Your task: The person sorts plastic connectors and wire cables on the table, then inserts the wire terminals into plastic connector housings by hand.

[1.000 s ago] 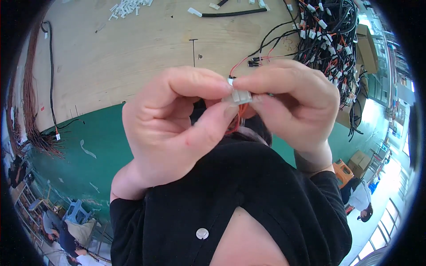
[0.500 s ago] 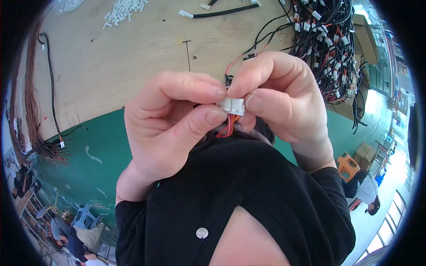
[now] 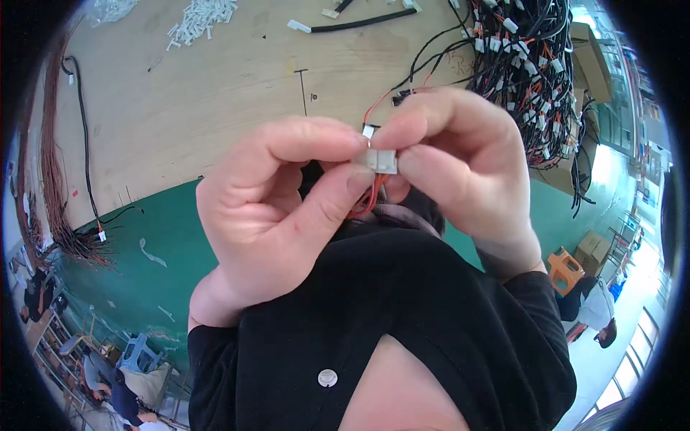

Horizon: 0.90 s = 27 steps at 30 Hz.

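Note:
A white plastic wire connector is pinched between both my hands, in front of my chest. My left hand has its thumb and index finger closed at the connector's left end. From the other side, the thumb and index finger of my right hand grip its right end; that hand's other fingers are mostly hidden. Red and orange wires hang from the connector's near side. Just beyond it shows a small white piece with black beside it. A thin red wire runs from there toward the table.
On the wooden table lie a heap of small white connectors and a black sleeved cable. A thick bundle of black wires with white plugs hangs over the right edge; brown wires hang at the left.
My fingers have shifted slightly around the connector. The small white piece beyond it now shows between my index fingers. My right hand has turned a little; the table things are unchanged.

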Each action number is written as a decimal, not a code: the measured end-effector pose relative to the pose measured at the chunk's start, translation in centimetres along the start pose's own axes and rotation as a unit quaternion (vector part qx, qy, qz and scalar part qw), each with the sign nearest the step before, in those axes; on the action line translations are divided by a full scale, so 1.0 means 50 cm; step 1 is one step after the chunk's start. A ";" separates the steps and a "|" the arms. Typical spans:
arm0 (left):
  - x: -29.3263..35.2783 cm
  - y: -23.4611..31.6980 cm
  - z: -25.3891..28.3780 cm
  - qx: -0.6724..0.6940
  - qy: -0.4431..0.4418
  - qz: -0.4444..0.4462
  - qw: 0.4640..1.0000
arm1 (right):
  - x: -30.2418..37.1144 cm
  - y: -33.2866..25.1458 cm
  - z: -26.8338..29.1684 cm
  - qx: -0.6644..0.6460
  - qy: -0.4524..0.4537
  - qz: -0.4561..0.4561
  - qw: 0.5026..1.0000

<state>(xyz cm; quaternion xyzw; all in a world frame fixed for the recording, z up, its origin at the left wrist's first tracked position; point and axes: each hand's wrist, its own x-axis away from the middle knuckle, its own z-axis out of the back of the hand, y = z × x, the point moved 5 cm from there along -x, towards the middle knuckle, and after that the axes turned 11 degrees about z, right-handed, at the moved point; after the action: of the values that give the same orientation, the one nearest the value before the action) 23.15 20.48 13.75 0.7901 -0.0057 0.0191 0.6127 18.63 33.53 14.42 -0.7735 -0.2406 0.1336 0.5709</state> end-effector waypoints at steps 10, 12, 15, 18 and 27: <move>-0.006 0.011 -0.005 0.079 -0.022 0.020 0.996 | -0.001 0.009 -0.004 -0.027 0.021 0.101 0.994; -0.006 0.011 -0.003 0.074 -0.022 0.012 0.997 | -0.003 0.009 -0.003 -0.032 0.022 0.101 0.994; -0.001 0.015 -0.005 0.033 -0.019 -0.014 0.999 | 0.001 0.003 -0.001 -0.009 0.007 0.117 0.993; 0.003 0.015 -0.007 0.029 -0.022 0.006 0.999 | 0.008 0.013 -0.002 -0.015 -0.006 0.096 0.995; -0.032 -0.010 0.001 0.165 -0.090 0.130 0.974 | -0.013 0.023 -0.010 -0.082 0.000 0.084 0.993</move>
<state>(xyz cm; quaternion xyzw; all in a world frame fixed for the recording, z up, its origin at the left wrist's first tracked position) 21.55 20.55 13.21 0.8712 -0.1600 0.0285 0.4633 18.56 32.49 13.42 -0.8355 -0.1846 0.1609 0.4920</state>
